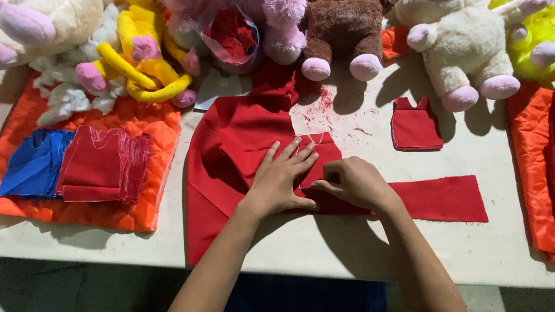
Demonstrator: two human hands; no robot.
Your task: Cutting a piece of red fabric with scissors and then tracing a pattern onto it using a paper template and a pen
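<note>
While I am looking down at the counter (349,244), I am logging the following. Left hand (280,179): lying flat, fingers spread wide, pressing a small red cut piece (321,153) down onto the large red cloth (225,166). Right hand (353,182): fingers curled narrow, pinching at the lower edge of that same piece, thumb side touching the left hand's. The piece is sitting directly under and between both hands, so neither is reaching; the left is covering more of it. A long red strip (445,198) is running out to the right from under the right hand, its long axis lying across the counter, left to right; the right hand is the nearer one to it.

Also present: a folded red piece (415,126) further back, stacked red (103,164) and blue pieces (36,164) on an orange quilted pad (126,214) at left, and stuffed toys (343,25) lining the far edge.
</note>
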